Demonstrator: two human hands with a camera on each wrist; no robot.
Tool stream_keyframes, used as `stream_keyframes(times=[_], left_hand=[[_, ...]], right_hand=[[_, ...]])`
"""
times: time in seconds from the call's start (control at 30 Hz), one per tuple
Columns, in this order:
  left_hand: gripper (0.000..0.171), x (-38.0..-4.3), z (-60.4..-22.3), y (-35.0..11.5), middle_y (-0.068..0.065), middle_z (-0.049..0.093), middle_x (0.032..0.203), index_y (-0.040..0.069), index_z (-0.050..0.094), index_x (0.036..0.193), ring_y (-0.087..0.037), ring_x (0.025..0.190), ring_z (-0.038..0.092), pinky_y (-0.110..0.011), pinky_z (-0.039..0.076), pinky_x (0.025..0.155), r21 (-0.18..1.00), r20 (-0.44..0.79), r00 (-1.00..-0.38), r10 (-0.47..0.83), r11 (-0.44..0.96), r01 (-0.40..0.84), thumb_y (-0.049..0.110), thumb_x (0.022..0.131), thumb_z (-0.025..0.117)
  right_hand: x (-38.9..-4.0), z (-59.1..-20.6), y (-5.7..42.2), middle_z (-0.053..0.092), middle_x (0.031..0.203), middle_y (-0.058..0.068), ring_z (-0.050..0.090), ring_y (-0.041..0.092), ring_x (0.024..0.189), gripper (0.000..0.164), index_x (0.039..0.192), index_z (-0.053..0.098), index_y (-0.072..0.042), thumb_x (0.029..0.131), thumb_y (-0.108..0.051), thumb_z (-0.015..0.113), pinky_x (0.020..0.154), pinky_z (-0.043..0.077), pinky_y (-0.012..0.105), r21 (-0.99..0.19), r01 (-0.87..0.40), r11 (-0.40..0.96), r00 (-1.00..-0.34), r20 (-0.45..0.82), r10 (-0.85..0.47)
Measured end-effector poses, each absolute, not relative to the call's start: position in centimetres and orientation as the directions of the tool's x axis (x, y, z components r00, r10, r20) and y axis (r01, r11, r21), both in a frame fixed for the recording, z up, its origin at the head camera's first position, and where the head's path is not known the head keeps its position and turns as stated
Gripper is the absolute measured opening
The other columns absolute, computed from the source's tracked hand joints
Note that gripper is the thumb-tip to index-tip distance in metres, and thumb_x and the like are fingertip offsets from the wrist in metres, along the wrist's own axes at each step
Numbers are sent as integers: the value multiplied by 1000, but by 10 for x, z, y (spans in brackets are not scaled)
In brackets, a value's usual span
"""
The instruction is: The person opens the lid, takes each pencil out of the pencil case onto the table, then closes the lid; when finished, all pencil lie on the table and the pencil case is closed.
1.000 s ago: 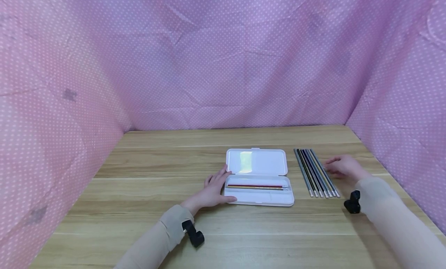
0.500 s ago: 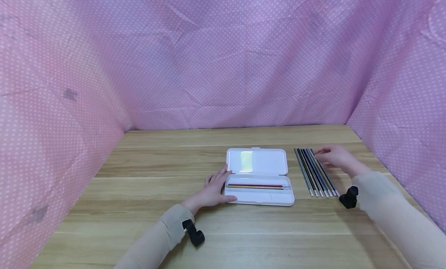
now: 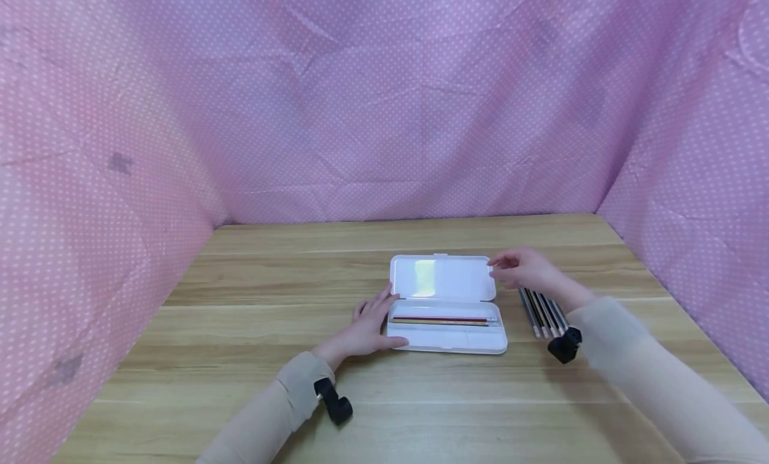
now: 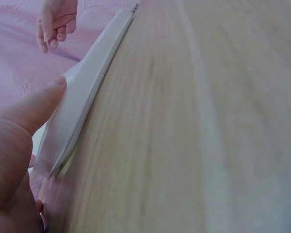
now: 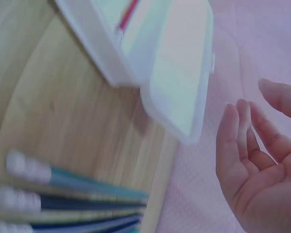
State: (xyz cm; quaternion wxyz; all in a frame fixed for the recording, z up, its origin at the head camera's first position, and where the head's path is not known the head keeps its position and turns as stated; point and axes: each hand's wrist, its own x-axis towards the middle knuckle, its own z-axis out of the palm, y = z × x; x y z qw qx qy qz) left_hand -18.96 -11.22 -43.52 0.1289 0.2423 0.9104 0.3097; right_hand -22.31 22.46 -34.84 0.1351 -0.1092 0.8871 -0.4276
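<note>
"So, what lies where, from the biggest down?"

"The table (image 3: 270, 284), then the white case (image 3: 441, 340), a little right of centre, its lid (image 3: 459, 277) laid back on the far side. The left hand (image 3: 366, 327) lies spread at the case's left end, thumb along the near edge, touching rather than clutching. The right hand (image 3: 525, 269) hangs by the lid's far right corner, fingers loosely bent, gripping nothing; the right wrist view shows it apart from the lid."

"And how is this step best done?"

"It looks like a reach to the lid with the case steadied. I'd press lightly with the left hand so the case can't slide, carry the right wrist high over the loose pencils (image 3: 543, 314), right of the case, so none roll, and meet the lid's edge with soft fingertips."

"Now the counts?"

"One table, one case with one lid, two hands. Of the loose pencils at least four show; the arm hides part of the row, so I can't give a total. Inside the case I make out at least two: a red pencil (image 3: 441, 318) and, just on its near side, a tan pencil (image 3: 438, 322)."
</note>
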Motion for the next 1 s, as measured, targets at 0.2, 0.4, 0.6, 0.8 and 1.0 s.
stream_keyframes(times=[0.2,0.4,0.6,0.8,1.0], left_hand=[[89,-189,-434,-112,-6,-1,161,10,25,149,-33,146,9,-57,-1,113,640,-86,-847,524,681,356,43,81,72],[89,-189,-434,-111,-8,-1,161,8,26,149,-34,145,9,-58,0,112,645,-86,-845,528,676,357,43,81,72],[87,-188,-434,-112,-6,-1,161,11,27,149,-35,145,10,-58,-1,113,638,-97,-851,517,688,345,44,81,71],[87,-188,-432,-112,-4,-2,161,12,27,149,-35,145,9,-58,-2,113,631,-99,-853,513,695,345,45,82,70],[87,-189,-433,-111,-4,-2,161,12,26,149,-35,145,9,-57,-1,113,625,-94,-852,516,696,353,45,82,70]], right_hand=[[-218,-358,198,61,103,14,59,21,89,36,119,58,5,90,-16,63,77,55,36,-754,-157,637,-907,-145,-395],[-211,-368,171,64,100,10,61,21,91,30,114,62,0,87,-15,66,79,52,35,-665,-300,683,-875,-93,-475],[-208,-374,147,65,101,6,62,21,94,31,115,62,-4,86,-14,68,84,51,38,-609,-379,697,-842,-85,-532],[-205,-380,136,65,104,3,60,19,97,33,116,63,-8,84,-14,70,87,50,38,-585,-394,709,-809,-145,-569],[-208,-389,132,66,91,1,60,13,86,25,106,66,-7,82,-11,72,82,49,33,-518,-468,716,-798,-101,-594]])
